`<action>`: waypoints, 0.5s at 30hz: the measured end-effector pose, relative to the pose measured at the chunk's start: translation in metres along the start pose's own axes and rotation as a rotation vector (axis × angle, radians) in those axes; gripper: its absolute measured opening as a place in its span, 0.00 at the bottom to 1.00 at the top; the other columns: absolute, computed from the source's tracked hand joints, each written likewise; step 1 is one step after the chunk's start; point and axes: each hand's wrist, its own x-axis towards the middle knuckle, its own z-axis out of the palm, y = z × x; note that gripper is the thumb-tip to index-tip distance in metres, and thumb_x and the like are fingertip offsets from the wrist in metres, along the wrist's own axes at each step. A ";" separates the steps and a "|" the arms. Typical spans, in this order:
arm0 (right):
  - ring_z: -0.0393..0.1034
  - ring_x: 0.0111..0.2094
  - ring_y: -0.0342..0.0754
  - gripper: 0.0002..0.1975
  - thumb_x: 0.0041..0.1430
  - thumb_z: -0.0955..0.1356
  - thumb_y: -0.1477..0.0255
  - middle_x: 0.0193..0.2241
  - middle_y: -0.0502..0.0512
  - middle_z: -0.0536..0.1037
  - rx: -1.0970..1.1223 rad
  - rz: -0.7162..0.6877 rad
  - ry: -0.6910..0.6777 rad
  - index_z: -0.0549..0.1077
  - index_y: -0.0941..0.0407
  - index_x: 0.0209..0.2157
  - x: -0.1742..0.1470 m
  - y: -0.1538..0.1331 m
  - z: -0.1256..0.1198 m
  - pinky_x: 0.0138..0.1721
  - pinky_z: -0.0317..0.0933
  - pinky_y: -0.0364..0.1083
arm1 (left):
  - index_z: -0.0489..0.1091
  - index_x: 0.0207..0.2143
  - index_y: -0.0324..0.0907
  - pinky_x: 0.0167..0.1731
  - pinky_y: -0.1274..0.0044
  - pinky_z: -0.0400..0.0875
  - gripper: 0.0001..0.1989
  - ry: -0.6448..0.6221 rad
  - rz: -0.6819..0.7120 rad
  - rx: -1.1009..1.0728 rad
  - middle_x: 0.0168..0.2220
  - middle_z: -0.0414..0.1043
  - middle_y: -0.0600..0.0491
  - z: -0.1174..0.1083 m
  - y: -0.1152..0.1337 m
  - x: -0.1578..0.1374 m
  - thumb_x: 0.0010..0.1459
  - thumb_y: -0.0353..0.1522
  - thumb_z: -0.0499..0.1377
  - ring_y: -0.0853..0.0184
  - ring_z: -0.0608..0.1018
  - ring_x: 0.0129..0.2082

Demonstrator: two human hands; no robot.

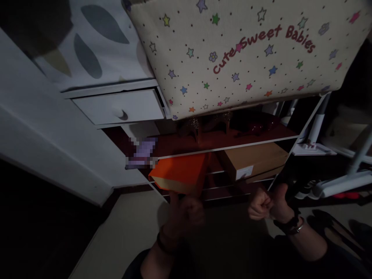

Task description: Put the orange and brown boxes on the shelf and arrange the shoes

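My left hand (186,215) is just in front of a bright orange box (181,170) on a lower shelf, its fingers curled and the thumb raised. It is dim and a little blurred, and nothing shows in it. To the right, my right hand (270,205) makes a fist with the thumb up and holds nothing that I can see. A brown cardboard shoe box (261,155) with a white label lies on the shelf beyond it. Whether the left hand touches the orange box I cannot tell.
Glittery high heels (195,126) and dark red shoes (257,126) stand on the upper dark red shelf (174,149). Above are a white drawer (119,108) and a star-patterned cloth (247,58). A white metal frame (345,182) and more shoes (322,221) are at right.
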 end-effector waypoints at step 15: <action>0.39 0.14 0.35 0.40 0.53 0.50 0.26 0.15 0.38 0.48 -0.024 0.009 -0.001 0.53 0.50 0.19 0.001 0.001 -0.001 0.16 0.37 0.42 | 0.48 0.19 0.46 0.17 0.78 0.42 0.41 -0.055 0.020 0.021 0.15 0.42 0.63 0.000 -0.002 0.008 0.51 0.75 0.46 0.76 0.47 0.14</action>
